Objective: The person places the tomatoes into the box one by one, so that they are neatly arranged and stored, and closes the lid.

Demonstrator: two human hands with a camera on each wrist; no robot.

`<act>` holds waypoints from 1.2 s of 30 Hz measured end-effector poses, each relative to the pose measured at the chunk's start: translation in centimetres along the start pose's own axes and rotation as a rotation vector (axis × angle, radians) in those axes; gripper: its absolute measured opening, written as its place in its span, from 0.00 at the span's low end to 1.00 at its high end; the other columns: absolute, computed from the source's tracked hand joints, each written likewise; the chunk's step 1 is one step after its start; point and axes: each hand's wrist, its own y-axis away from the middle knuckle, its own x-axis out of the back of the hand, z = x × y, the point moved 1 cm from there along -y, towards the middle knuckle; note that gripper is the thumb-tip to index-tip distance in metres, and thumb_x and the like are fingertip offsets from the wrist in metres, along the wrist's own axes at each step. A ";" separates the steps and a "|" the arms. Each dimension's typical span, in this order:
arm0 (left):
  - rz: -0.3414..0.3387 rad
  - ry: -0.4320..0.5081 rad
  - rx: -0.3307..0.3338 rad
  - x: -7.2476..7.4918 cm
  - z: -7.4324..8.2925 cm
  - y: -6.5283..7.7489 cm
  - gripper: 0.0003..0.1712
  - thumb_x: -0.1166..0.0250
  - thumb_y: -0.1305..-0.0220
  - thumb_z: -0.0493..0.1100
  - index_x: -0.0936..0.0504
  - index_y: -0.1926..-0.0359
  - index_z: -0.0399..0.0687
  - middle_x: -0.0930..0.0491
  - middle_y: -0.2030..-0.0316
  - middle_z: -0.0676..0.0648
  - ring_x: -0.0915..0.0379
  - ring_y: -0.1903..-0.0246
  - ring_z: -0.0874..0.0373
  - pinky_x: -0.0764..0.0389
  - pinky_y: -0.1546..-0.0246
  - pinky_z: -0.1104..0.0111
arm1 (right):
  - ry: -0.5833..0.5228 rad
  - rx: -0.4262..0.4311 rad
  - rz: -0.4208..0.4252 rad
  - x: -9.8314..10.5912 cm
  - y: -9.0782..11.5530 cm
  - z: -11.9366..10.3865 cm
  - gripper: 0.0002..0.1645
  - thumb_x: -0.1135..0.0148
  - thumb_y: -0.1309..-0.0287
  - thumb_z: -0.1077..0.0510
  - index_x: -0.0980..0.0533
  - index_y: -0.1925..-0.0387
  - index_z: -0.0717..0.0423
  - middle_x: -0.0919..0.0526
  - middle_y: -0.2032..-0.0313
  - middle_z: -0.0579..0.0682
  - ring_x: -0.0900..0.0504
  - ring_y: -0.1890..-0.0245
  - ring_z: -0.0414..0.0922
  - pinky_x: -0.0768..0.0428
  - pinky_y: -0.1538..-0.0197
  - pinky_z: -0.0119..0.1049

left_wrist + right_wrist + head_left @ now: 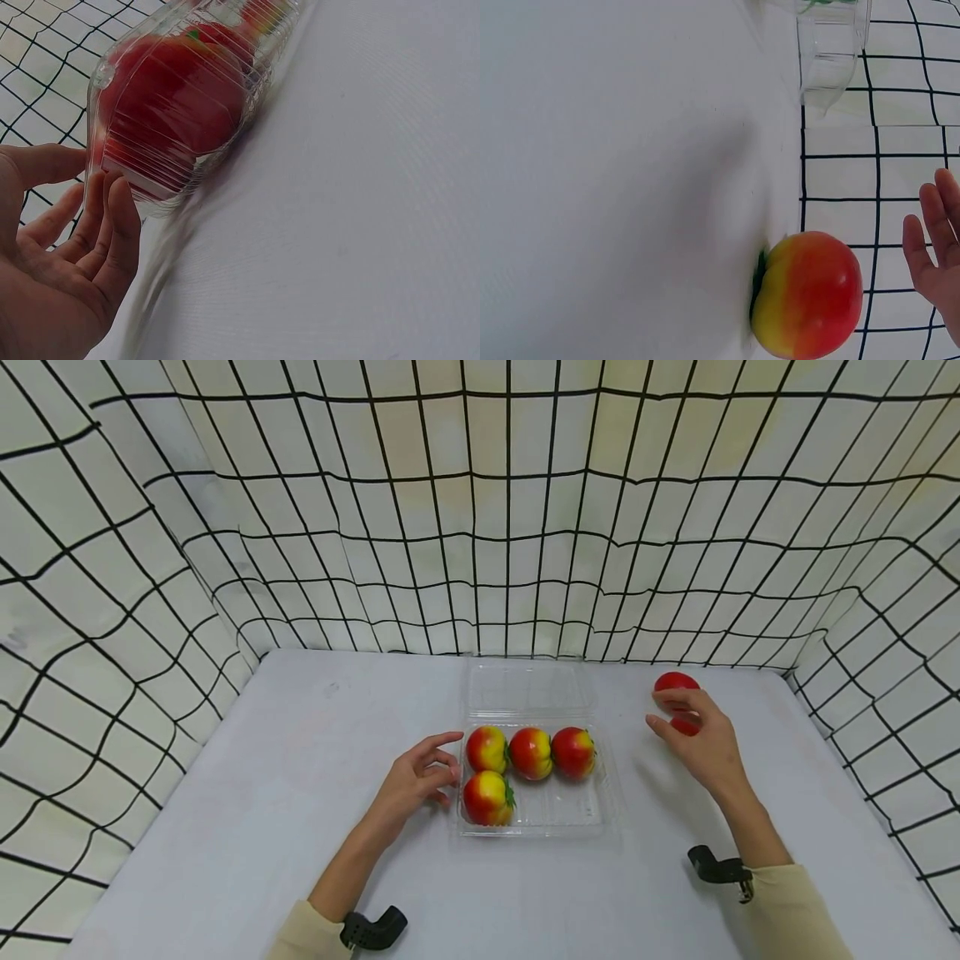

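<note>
A clear plastic clamshell box (558,810) lies with its lid (528,689) folded back. Three round red-and-yellow fruits with green leaves, one of them the middle fruit (530,753), form its far row. Another fruit (488,798) sits at its near left. My left hand (408,785) is at the box's left wall, fingers loosely bent, fingertips right at the plastic in the left wrist view. Over on the right, my right hand (701,739) hovers by a loose fruit (808,295), partly hidden behind its fingers in the head view. The right wrist view shows a gap between this hand (941,247) and the fruit.
The white table (322,827) carries everything here. Black grid netting (506,539) over pale walls rises along its back and both sides. A black wrist camera mount (373,929) is on the left wrist, and a similar mount (716,866) is on the right.
</note>
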 end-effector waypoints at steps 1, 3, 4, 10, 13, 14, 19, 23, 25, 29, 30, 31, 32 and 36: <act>-0.001 -0.002 0.001 0.0 0.0 0.0 0.32 0.32 0.31 0.41 0.28 0.27 0.54 0.20 0.56 0.44 0.19 0.62 0.54 0.12 0.64 0.69 | -0.001 -0.008 0.002 0.1 0.0 0.1 0.25 0.29 0.34 0.53 0.22 0.38 0.52 0.20 0.40 0.54 0.24 0.38 0.53 0.24 0.40 0.30; -0.001 -0.004 0.004 0.0 -0.1 0.0 0.32 0.32 0.31 0.41 0.28 0.27 0.54 0.20 0.56 0.44 0.19 0.61 0.54 0.12 0.64 0.69 | -0.001 -0.017 0.003 0.3 0.0 0.3 0.25 0.30 0.34 0.53 0.22 0.38 0.52 0.20 0.40 0.54 0.25 0.38 0.51 0.24 0.41 0.29; -0.001 -0.006 0.005 0.0 -0.1 -0.1 0.32 0.32 0.31 0.41 0.28 0.28 0.54 0.20 0.56 0.44 0.19 0.62 0.54 0.12 0.64 0.69 | -0.002 -0.022 0.003 0.4 0.0 0.4 0.25 0.30 0.34 0.53 0.22 0.37 0.52 0.20 0.40 0.54 0.26 0.38 0.51 0.24 0.42 0.28; 0.001 -0.013 0.009 0.0 -0.2 -0.1 0.32 0.32 0.31 0.41 0.27 0.28 0.55 0.20 0.55 0.42 0.19 0.62 0.54 0.12 0.64 0.69 | 0.010 -0.052 -0.008 1.0 -0.2 1.1 0.28 0.30 0.34 0.53 0.24 0.35 0.54 0.23 0.36 0.57 0.28 0.34 0.55 0.24 0.43 0.32; 0.001 -0.011 0.006 -0.1 -0.1 -0.1 0.32 0.32 0.31 0.41 0.27 0.28 0.54 0.20 0.55 0.43 0.19 0.62 0.54 0.12 0.64 0.69 | 0.033 -0.063 -0.018 1.2 -0.2 1.4 0.30 0.29 0.35 0.54 0.26 0.34 0.54 0.25 0.34 0.60 0.30 0.32 0.59 0.21 0.44 0.40; 0.000 -0.010 0.006 -0.1 0.0 -0.1 0.32 0.32 0.31 0.41 0.27 0.28 0.54 0.20 0.56 0.43 0.19 0.62 0.54 0.12 0.64 0.69 | 0.036 -0.066 -0.021 1.3 -0.2 1.5 0.31 0.29 0.35 0.54 0.26 0.33 0.55 0.26 0.34 0.60 0.31 0.32 0.60 0.20 0.43 0.44; -0.003 -0.006 0.002 -0.1 0.1 -0.1 0.31 0.32 0.30 0.40 0.27 0.28 0.53 0.20 0.56 0.44 0.19 0.62 0.55 0.12 0.64 0.69 | 0.033 -0.082 -0.034 1.5 -0.3 2.0 0.32 0.29 0.35 0.54 0.27 0.32 0.57 0.29 0.32 0.63 0.32 0.32 0.64 0.22 0.37 0.65; -0.009 -0.004 -0.003 0.0 0.0 -0.1 0.31 0.32 0.30 0.41 0.27 0.28 0.52 0.20 0.56 0.44 0.19 0.62 0.54 0.12 0.64 0.69 | 0.033 -0.092 -0.040 1.6 -0.4 2.6 0.33 0.28 0.37 0.58 0.27 0.33 0.59 0.31 0.32 0.65 0.33 0.31 0.65 0.27 0.34 0.71; -0.012 -0.005 -0.005 0.0 -0.1 -0.1 0.31 0.32 0.30 0.41 0.27 0.28 0.52 0.20 0.56 0.43 0.19 0.62 0.54 0.12 0.65 0.69 | 0.037 -0.101 -0.048 1.7 -0.4 3.0 0.33 0.27 0.38 0.59 0.27 0.33 0.59 0.32 0.32 0.66 0.35 0.30 0.66 0.29 0.33 0.72; -0.012 -0.008 -0.006 0.1 -0.1 -0.1 0.31 0.32 0.30 0.40 0.27 0.28 0.52 0.20 0.55 0.42 0.19 0.62 0.54 0.12 0.64 0.69 | 0.057 -0.123 -0.072 1.8 -0.5 3.5 0.36 0.26 0.40 0.59 0.28 0.33 0.59 0.35 0.30 0.67 0.38 0.28 0.67 0.30 0.32 0.73; -0.013 -0.006 -0.006 0.1 -0.1 -0.1 0.31 0.32 0.30 0.40 0.27 0.28 0.52 0.20 0.55 0.43 0.19 0.62 0.54 0.12 0.64 0.69 | 0.065 -0.129 -0.075 1.8 -0.5 3.6 0.36 0.26 0.40 0.59 0.29 0.32 0.59 0.36 0.30 0.67 0.38 0.28 0.67 0.30 0.32 0.73; -0.013 -0.004 -0.006 0.1 -0.1 -0.1 0.31 0.32 0.30 0.40 0.27 0.28 0.52 0.20 0.55 0.43 0.20 0.62 0.54 0.12 0.64 0.69 | 0.071 -0.136 -0.077 1.8 -0.6 3.7 0.37 0.26 0.41 0.59 0.29 0.32 0.59 0.36 0.29 0.68 0.39 0.28 0.68 0.31 0.32 0.73; -0.015 -0.003 -0.007 0.1 -0.1 -0.1 0.31 0.33 0.30 0.40 0.27 0.28 0.51 0.21 0.55 0.43 0.20 0.62 0.55 0.12 0.64 0.69 | 0.077 -0.141 -0.080 1.9 -0.6 3.8 0.38 0.26 0.41 0.58 0.30 0.31 0.59 0.37 0.29 0.68 0.39 0.27 0.68 0.31 0.32 0.74; -0.023 -0.001 -0.014 0.2 0.1 -0.1 0.31 0.33 0.29 0.40 0.28 0.28 0.51 0.22 0.55 0.44 0.20 0.63 0.57 0.12 0.64 0.70 | 0.102 -0.174 -0.096 2.0 -0.8 4.1 0.42 0.26 0.41 0.57 0.33 0.28 0.61 0.38 0.29 0.70 0.40 0.27 0.69 0.30 0.33 0.74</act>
